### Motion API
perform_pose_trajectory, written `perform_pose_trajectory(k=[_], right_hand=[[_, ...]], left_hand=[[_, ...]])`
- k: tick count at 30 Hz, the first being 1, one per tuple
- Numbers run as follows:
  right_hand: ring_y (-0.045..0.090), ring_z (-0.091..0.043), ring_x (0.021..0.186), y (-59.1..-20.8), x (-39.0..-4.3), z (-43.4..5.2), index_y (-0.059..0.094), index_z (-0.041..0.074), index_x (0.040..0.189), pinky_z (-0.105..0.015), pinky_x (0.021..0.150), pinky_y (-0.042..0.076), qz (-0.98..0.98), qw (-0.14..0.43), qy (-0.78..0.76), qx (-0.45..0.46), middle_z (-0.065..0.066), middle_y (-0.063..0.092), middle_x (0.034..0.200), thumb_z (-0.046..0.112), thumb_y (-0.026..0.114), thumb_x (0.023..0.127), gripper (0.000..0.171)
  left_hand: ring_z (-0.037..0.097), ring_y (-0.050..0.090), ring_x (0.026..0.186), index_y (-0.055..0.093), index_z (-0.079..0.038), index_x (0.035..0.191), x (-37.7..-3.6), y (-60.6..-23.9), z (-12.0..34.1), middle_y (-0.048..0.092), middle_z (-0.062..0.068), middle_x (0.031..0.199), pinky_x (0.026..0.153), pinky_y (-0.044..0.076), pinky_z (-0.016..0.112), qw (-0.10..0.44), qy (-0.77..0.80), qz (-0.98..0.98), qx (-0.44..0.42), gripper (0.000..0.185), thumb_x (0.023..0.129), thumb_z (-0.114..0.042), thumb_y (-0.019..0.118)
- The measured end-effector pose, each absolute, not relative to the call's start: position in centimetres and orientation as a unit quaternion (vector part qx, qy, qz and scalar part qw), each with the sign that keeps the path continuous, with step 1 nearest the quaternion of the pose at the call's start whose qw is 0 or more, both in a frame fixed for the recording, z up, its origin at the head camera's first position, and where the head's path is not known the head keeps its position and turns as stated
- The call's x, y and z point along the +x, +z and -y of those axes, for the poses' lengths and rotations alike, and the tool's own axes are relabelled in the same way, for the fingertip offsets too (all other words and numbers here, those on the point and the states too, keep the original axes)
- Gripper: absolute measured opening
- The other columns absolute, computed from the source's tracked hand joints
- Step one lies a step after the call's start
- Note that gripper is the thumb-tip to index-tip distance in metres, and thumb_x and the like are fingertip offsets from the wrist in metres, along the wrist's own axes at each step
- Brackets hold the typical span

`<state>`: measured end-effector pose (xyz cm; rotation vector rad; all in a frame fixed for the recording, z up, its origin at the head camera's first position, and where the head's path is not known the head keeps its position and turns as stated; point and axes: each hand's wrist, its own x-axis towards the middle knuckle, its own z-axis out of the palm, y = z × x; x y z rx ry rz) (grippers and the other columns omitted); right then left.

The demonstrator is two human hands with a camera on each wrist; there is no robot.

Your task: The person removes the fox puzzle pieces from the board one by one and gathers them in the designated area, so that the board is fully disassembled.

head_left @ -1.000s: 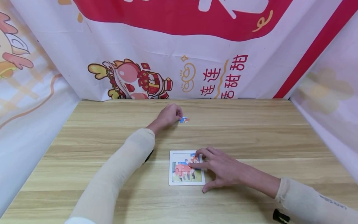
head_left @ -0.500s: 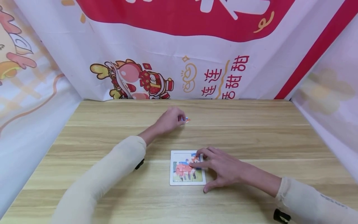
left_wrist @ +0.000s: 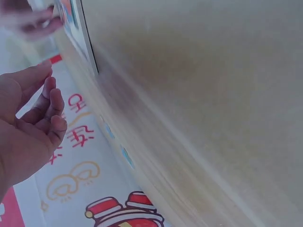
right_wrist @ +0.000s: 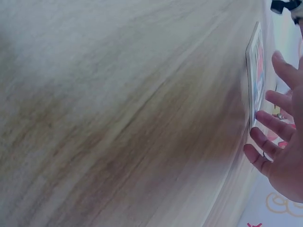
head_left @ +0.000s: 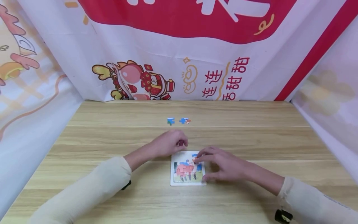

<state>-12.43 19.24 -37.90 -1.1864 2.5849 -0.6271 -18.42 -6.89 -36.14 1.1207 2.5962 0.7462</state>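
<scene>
A white-framed jigsaw puzzle [head_left: 188, 184] with a pink and orange animal picture lies on the wooden table, its upper left part bare. My left hand [head_left: 172, 142] is at the frame's top left edge. In the left wrist view its thumb and fingertips [left_wrist: 49, 71] come together and the other fingers curl; no piece shows between them, though a small one could be hidden. My right hand [head_left: 223, 165] spreads over the puzzle's right side, fingertips at the upper right pieces, thumb by the right rim. Beyond lie a blue-green puzzle piece [head_left: 170, 120] and a blue-orange piece [head_left: 185, 120].
The wooden table [head_left: 251, 130] reaches back to a printed white and red cloth [head_left: 179, 46]. More cloth hangs at the left and right sides. Both forearms wear pale sleeves [head_left: 92, 186], with a small black device at each wrist.
My left hand has drawn back from the loose pieces to the puzzle's top edge, uncovering the blue-green piece. My right hand stays at the puzzle, its fingers shifted slightly right.
</scene>
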Motion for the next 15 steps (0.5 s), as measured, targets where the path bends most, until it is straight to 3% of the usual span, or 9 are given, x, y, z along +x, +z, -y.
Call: perform_pose_trajectory(k=[8,15], right_hand=[[0.058,-0.019,0.113,-37.8,-13.5,-19.1,0.071,0.013,0.132,-0.041,0.093,0.054,-0.899,0.079,-0.23,-0.365,-0.004,0.064,0.127,0.027,0.08,0.093,0.042],[0.057,-0.016,0.098,-38.3,-14.4,-18.6,0.075,0.012,0.126,-0.028,0.08,0.051,-0.893,0.075,-0.237,-0.375,-0.002,0.066,0.114,0.018,0.078,0.094,0.033]], left_hand=[[0.009,0.055,0.078,0.079,-0.011,0.102,-16.2,-37.0,7.3,0.06,-0.006,0.083,0.07,0.05,0.024,0.161,0.251,-0.868,0.398,0.008,0.094,-0.01,0.076],[0.005,0.054,0.079,0.08,-0.01,0.107,-15.3,-37.8,7.2,0.064,-0.006,0.09,0.072,0.049,0.021,0.19,0.249,-0.845,0.433,0.014,0.093,-0.011,0.078]])
